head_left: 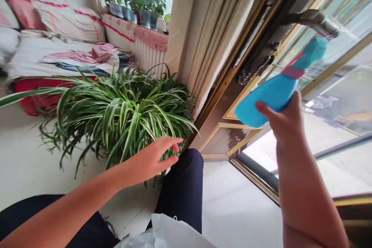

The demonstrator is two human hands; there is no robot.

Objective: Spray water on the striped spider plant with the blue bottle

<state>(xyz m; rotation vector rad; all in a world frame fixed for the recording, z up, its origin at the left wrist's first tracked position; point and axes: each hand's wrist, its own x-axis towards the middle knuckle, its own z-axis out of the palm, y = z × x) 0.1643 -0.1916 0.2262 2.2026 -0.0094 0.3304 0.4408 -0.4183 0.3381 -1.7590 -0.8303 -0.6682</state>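
As right hand [283, 122] grips one sprayer [269, 97], left hand [151, 159] by spider plant [122, 120]

The right hand [283, 118] wraps a blue spray bottle [270, 93], with most of its fingers out of sight behind the bottle. Above the grip, the bottle's top covers part of a door handle [315, 19]. Below the grip, the forearm runs off the bottom edge. Left of the grip, the arm of the left hand [151, 161] runs off the lower left corner, and the leaves of a spider plant [122, 120] hide whatever it stands in. A plastic bag [162, 234] is cut off by the bottom edge. Far beyond the grip, the potted plants [136, 7] are too small to name.
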